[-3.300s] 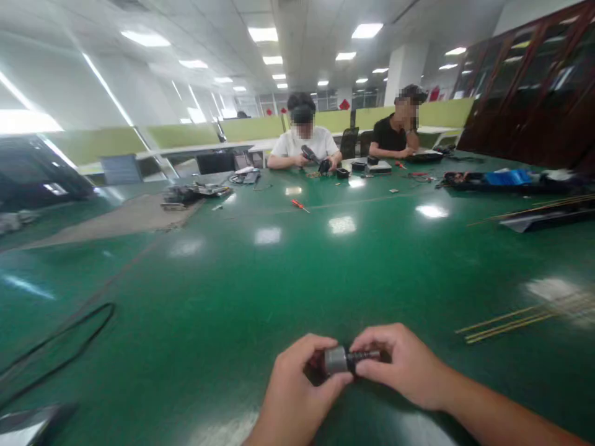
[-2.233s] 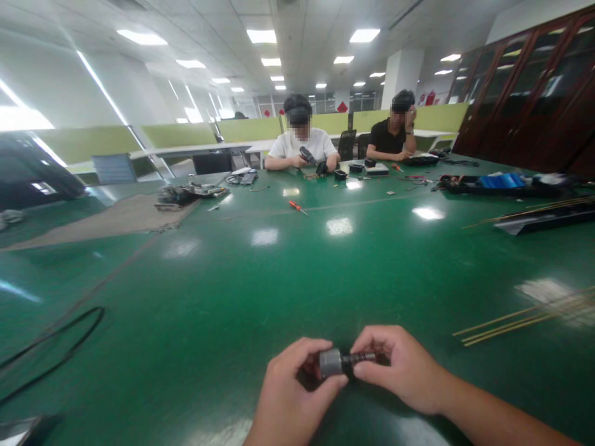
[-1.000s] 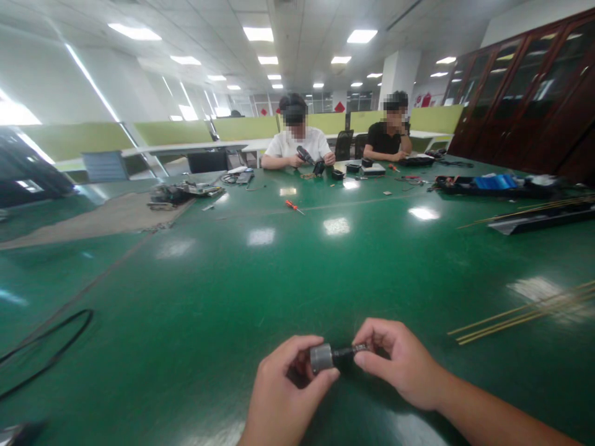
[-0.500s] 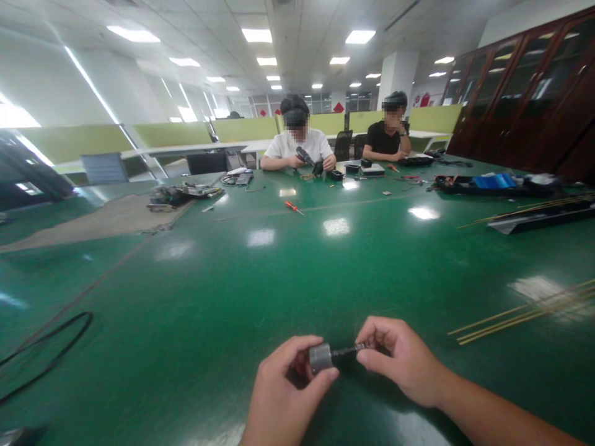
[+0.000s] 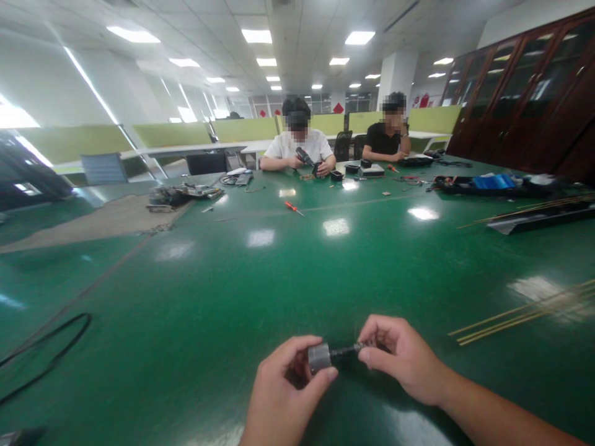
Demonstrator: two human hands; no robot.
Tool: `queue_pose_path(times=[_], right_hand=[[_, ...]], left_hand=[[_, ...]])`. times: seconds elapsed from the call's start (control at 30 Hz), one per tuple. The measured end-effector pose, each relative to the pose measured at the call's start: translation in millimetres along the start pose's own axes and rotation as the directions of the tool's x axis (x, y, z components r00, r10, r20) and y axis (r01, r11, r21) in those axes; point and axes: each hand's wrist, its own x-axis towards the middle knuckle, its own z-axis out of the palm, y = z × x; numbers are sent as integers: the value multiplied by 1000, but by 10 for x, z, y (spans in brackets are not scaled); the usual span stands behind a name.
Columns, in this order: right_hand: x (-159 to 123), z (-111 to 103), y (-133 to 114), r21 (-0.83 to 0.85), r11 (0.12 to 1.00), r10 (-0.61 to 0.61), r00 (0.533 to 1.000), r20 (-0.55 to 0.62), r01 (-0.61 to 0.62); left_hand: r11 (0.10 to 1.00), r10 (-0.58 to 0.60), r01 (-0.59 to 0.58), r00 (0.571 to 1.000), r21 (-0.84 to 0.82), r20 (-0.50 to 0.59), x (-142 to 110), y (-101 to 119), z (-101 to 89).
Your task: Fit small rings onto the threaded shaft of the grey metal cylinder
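Low in the head view, both my hands hold one small part over the green table (image 5: 279, 272). My left hand (image 5: 283, 396) is closed round a short grey metal cylinder (image 5: 318, 357). A thin dark shaft (image 5: 346, 351) sticks out of the cylinder to the right. My right hand (image 5: 404, 359) pinches the far end of that shaft between thumb and fingers. The part is just above the table surface, near its front edge.
Thin yellow rods (image 5: 515, 316) lie to the right of my hands. A black cable (image 5: 46, 347) loops at the left. A red screwdriver (image 5: 292, 207) lies mid-table. Two people sit at the far side among tools; a dark tray (image 5: 539, 220) and blue-topped case (image 5: 493, 183) are at right.
My hands have drawn slightly apart, so more of the dark shaft shows between the grey cylinder and my right fingers. The view has drifted a little.
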Motion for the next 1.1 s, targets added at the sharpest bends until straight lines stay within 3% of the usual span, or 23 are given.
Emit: queue_pose_path(times=[0.23, 0.37, 0.53, 0.67, 0.8, 0.97, 1.1], right_hand=[[12, -29, 2, 26, 1000, -10, 1000, -22, 11], [72, -104, 10, 112, 993, -14, 993, -121, 27], [192, -249, 61, 297, 951, 41, 917, -397, 86], [256, -347, 102, 425, 890, 86, 858, -507, 162], [289, -410, 127, 488, 846, 105, 830, -548, 216], [304, -446, 138, 494, 837, 97, 826, -555, 234], [306, -451, 143, 500, 832, 90, 830, -550, 240]], left_hand=[[998, -41, 42, 999, -38, 26, 3, 15, -24], [994, -85, 89, 995, -65, 59, 11, 18, -19], [985, -94, 105, 992, -134, 84, 7, 2, -15], [950, -83, 89, 996, -301, 34, 17, -44, -37], [912, -67, 63, 998, -405, 3, 44, -101, -74], [942, -75, 69, 997, -329, -4, 88, -77, -110], [938, -119, 86, 990, -335, -80, 84, -62, -318]])
